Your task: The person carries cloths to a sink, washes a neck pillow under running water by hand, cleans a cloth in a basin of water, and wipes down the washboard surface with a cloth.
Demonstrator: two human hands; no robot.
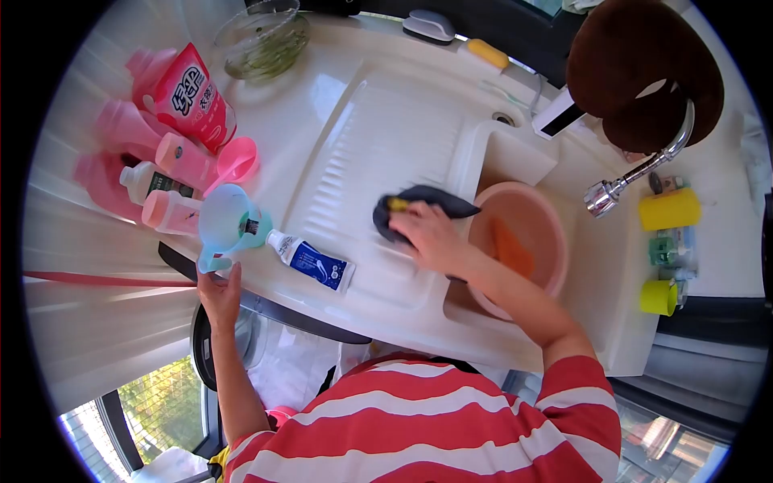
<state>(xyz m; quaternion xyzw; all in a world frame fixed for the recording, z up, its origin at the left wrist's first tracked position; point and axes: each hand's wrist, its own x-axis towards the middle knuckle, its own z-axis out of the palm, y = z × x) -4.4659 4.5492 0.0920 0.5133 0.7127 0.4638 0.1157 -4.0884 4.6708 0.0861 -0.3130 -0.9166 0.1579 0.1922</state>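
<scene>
At the counter's left edge, my left hand (220, 294) is closed on the handle of a light blue plastic cup (225, 219). My right hand (427, 233) is pressed on a dark grey cloth (435, 200) with a bit of yellow on it, lying over the ribbed washboard (370, 153) of the white sink. Between the hands lies a blue and white tube (318, 266), its cap beside the cup. To the right of the cloth, a pink basin (561, 241) stands in the sink bowl with an orange thing (510, 248) inside.
Pink bottles (181, 161) and a red pouch (193, 97) stand at the left, with a pink scoop (237, 159). A glass bowl (266, 52) is at the back. The faucet (604, 197) hangs right of the basin, near a brown cushion (628, 64) and yellow cups (670, 209).
</scene>
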